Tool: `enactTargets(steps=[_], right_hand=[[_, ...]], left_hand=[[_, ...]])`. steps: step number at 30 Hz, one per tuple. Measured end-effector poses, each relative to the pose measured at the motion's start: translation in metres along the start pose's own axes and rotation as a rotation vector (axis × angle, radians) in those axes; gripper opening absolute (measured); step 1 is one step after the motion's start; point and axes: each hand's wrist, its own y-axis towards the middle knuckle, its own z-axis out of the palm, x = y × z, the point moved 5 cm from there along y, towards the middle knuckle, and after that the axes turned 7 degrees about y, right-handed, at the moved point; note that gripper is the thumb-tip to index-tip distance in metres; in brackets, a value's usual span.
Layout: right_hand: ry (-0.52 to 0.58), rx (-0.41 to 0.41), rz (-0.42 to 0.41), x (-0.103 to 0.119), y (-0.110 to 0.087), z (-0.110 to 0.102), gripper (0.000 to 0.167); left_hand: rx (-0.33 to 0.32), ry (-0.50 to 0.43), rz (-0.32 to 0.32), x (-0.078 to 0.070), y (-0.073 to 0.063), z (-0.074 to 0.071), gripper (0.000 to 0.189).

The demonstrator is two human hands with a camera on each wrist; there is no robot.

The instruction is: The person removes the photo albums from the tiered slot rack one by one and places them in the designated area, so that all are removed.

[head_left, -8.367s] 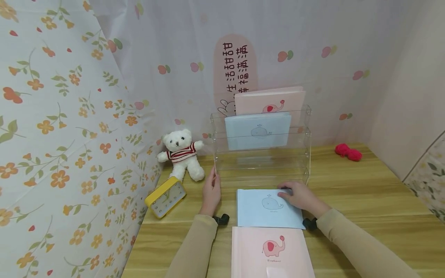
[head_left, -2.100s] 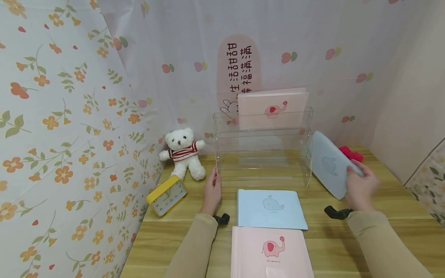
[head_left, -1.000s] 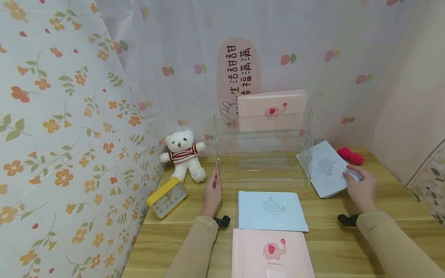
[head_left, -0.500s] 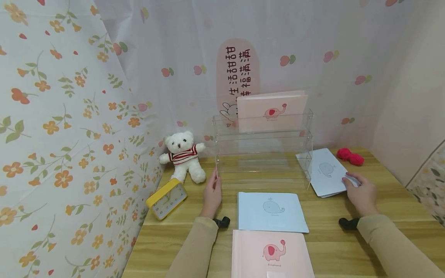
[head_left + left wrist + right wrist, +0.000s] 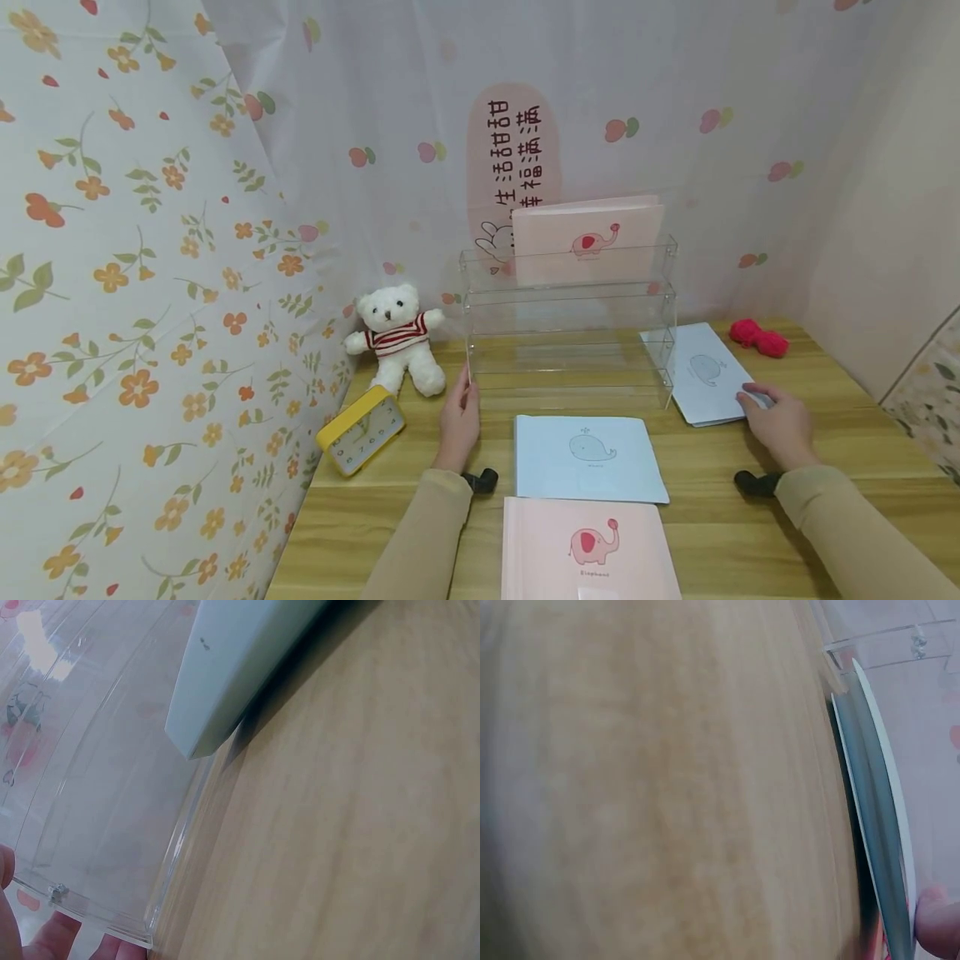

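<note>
- My right hand [image 5: 780, 423] pinches the far whale booklet [image 5: 701, 371], right of the clear rack [image 5: 570, 315].
- My left hand [image 5: 457, 423] grips the rack's left side.
- Booklet: tilted earlier, now nearly flat on the bench [image 5: 862, 417].

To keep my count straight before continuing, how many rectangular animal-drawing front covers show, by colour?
Pale-blue whale-drawing covers: 2, one at the right hand
Pink elephant-drawing covers: 2, one in the clear plastic rack
Total: 4
</note>
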Motion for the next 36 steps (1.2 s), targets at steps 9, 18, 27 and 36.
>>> enactTargets(steps=[9, 18, 27, 36], right_hand=[[-0.090, 0.097, 0.026, 0.002, 0.003, -0.001, 0.067], [-0.183, -0.003, -0.221, 0.039, 0.000, -0.006, 0.061], [0.055, -0.163, -0.486, 0.155, -0.003, -0.019, 0.054], [0.126, -0.132, -0.591, 0.249, 0.008, -0.035, 0.070]], left_hand=[[0.003, -0.017, -0.005, -0.006, 0.000, -0.001, 0.052], [0.021, -0.011, -0.005, -0.002, 0.001, 0.000, 0.052], [0.018, -0.018, -0.018, 0.001, 0.004, -0.002, 0.052], [0.003, -0.011, -0.028, -0.002, -0.001, 0.000, 0.052]])
